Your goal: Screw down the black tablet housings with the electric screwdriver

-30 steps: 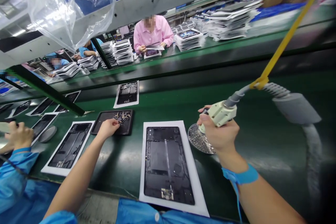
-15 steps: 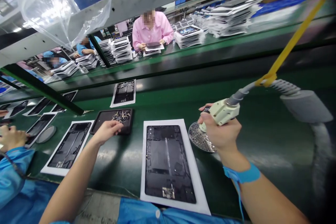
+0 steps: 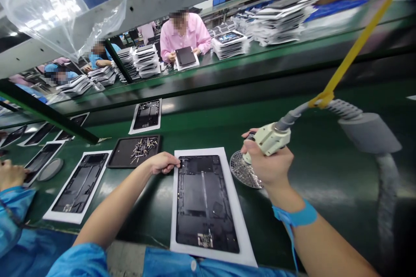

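Observation:
My left hand (image 3: 164, 163) is pinched closed at the upper left corner of an opened black tablet housing (image 3: 207, 203). Whatever its fingertips hold is too small to make out. Under the housing lies a white sheet (image 3: 246, 254). My right hand (image 3: 272, 164) is wrapped round a pale corded electric screwdriver (image 3: 272, 138). Its lower end is largely hidden by my hand, over a round perforated metal plate (image 3: 242, 172) to the right of the housing. Behind my left forearm sits a black tray (image 3: 121, 152) with many small metal parts (image 3: 143, 149).
Another tablet housing (image 3: 79, 184) lies to the left, and one more (image 3: 147, 114) farther back. A co-worker's hand (image 3: 12, 174) is at the far left, near a round grey lid (image 3: 50, 169). A yellow strap (image 3: 364, 41) suspends the tool's cable. Across the bench sits a person in pink (image 3: 185, 34).
My left hand has moved right, from the tray of small parts to the housing's upper left corner. My right hand stays over the perforated plate. The person opposite has tilted up a dark panel.

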Action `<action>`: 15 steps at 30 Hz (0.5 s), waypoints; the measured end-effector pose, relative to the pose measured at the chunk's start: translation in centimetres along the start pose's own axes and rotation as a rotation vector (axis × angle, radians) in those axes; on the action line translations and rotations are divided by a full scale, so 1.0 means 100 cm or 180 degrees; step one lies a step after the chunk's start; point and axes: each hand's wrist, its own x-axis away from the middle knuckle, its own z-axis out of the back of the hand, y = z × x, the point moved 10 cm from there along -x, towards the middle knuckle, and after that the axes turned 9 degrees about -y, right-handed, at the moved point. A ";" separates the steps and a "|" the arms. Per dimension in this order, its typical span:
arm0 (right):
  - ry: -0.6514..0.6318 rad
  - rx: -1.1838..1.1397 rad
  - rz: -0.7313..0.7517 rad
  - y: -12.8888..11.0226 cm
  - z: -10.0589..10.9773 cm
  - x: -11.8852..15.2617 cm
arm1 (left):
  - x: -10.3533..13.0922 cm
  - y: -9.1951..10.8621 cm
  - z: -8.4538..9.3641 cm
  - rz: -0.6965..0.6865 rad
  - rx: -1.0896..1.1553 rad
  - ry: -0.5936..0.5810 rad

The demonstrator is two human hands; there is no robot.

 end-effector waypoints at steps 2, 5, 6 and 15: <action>-0.0007 -0.0016 0.0007 0.000 0.000 0.000 | -0.002 0.000 -0.001 0.0069 0.0008 -0.0034; -0.0016 -0.0027 0.0030 -0.001 0.000 0.000 | -0.005 0.000 -0.001 0.0144 -0.0001 -0.0033; -0.0012 -0.0029 0.0028 -0.001 0.000 0.000 | -0.007 0.000 0.000 0.0173 -0.0018 -0.0021; -0.0026 -0.0043 -0.0043 -0.002 -0.001 0.000 | -0.004 0.011 0.008 0.0145 -0.0894 0.0585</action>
